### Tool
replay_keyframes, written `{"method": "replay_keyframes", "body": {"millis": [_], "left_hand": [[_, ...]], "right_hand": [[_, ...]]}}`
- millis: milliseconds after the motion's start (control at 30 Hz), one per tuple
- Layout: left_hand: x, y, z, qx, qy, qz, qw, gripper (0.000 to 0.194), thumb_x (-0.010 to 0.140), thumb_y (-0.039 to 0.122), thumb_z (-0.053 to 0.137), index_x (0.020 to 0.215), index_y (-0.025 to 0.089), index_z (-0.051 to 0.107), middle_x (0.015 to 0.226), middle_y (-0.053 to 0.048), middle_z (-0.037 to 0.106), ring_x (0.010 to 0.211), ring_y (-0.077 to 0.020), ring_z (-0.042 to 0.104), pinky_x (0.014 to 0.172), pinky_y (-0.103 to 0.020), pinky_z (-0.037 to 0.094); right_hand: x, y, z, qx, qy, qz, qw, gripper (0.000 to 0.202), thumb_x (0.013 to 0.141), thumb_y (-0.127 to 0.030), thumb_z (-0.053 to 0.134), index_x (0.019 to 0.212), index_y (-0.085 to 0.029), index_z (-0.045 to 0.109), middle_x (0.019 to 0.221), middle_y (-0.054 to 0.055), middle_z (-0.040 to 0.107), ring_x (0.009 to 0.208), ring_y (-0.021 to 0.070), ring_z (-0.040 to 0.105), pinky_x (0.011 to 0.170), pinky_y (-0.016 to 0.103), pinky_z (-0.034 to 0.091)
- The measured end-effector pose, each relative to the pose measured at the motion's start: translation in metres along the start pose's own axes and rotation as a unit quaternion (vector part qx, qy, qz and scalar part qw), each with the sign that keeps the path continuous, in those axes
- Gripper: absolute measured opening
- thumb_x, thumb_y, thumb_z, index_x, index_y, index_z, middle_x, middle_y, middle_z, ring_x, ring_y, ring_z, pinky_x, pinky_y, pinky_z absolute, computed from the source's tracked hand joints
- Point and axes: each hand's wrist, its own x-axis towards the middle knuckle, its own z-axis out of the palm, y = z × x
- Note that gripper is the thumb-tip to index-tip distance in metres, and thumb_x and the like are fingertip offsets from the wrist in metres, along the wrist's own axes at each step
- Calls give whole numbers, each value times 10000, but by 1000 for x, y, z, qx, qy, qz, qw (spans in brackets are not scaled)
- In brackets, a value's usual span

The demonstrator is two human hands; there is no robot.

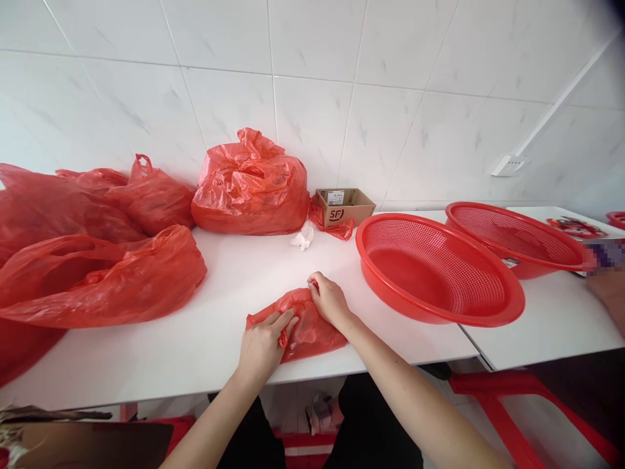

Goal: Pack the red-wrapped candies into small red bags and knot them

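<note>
A small red plastic bag (307,332) lies on the white table (209,352) close to its front edge. My left hand (263,342) is closed on the bag's left side, with a bunch of red plastic pinched between thumb and fingers. At the bag's upper right, my right hand (329,299) grips another gathered bit of the plastic. The bag looks bulky, but what is inside cannot be made out. A crumpled white tissue (303,236) rests beyond my hands.
Several red plastic bags (97,208) crowd the left, and a large full red bag (251,189) stands by the wall. Right of it sits a cardboard box (344,208). A red perforated basket (439,273) and a second basket (517,238) stand right. Another person's arm (608,283) shows at the right edge.
</note>
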Motion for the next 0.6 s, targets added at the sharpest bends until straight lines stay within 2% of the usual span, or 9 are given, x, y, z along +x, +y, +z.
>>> {"method": "replay_keyframes", "body": {"millis": [67, 133, 200, 267, 300, 367, 467, 533, 600], "left_hand": [[0, 0, -6, -15, -18, -6, 1000, 347, 962, 424, 442, 1084, 268, 727, 912, -74, 753, 663, -210, 687, 505, -260, 410], [2, 1, -19, -35, -38, -4, 999, 362, 972, 431, 412, 1034, 281, 736, 910, -55, 739, 708, -197, 685, 572, -269, 475], [7, 4, -39, -88, -54, -5, 995, 380, 968, 452, 412, 946, 285, 753, 1021, -62, 712, 891, -211, 678, 753, -310, 529], [14, 10, -61, -193, -68, -25, 978, 397, 952, 480, 434, 877, 272, 764, 1249, -77, 630, 1170, -256, 580, 968, -377, 476], [19, 14, -69, -265, -78, -46, 960, 406, 948, 494, 438, 876, 262, 764, 1340, -77, 577, 1262, -275, 514, 1027, -398, 438], [29, 23, -80, -423, -94, -95, 896, 435, 946, 528, 422, 930, 238, 746, 1372, -91, 555, 1295, -292, 486, 1040, -419, 430], [42, 34, -79, -592, -71, -162, 787, 446, 927, 565, 443, 914, 200, 698, 1064, -107, 675, 1123, -283, 597, 928, -409, 500], [45, 35, -73, -622, -27, -181, 761, 413, 896, 558, 517, 772, 190, 659, 823, -70, 643, 1034, -269, 620, 895, -385, 504], [42, 33, -70, -625, 8, -180, 760, 405, 865, 539, 584, 654, 194, 600, 677, -30, 544, 975, -252, 624, 895, -367, 492]], "right_hand": [[3, 2, -1, 26, 10, 19, 999, 147, 892, -249, 477, 977, -240, 596, 865, 18, 675, 739, 180, 600, 735, 321, 434], [9, 2, -7, 65, 22, 44, 997, 196, 888, -251, 472, 1040, -214, 590, 893, 42, 686, 755, 176, 612, 751, 330, 454], [15, -4, -20, 108, 27, 61, 992, 267, 911, -255, 415, 1122, -186, 562, 957, 71, 697, 773, 162, 624, 739, 317, 480], [19, -21, -39, 172, 12, 52, 984, 316, 935, -277, 372, 1184, -178, 537, 1027, 85, 699, 780, 142, 630, 721, 297, 501], [20, -33, -50, 212, -5, 35, 977, 324, 941, -298, 378, 1201, -184, 535, 1050, 82, 696, 776, 134, 630, 720, 291, 507], [18, -62, -68, 309, -51, -26, 949, 311, 935, -331, 444, 1195, -203, 559, 1050, 64, 687, 767, 122, 626, 750, 294, 507], [14, -96, -82, 394, -100, -96, 909, 248, 929, -322, 486, 1121, -215, 601, 907, 23, 659, 755, 118, 607, 757, 286, 484], [16, -101, -82, 444, -106, -71, 887, 197, 913, -293, 484, 1031, -202, 612, 713, -21, 559, 650, 106, 546, 655, 254, 448], [21, -92, -79, 479, -99, -1, 872, 145, 863, -244, 493, 944, -184, 597, 595, -65, 400, 516, 81, 410, 523, 219, 342]]}}
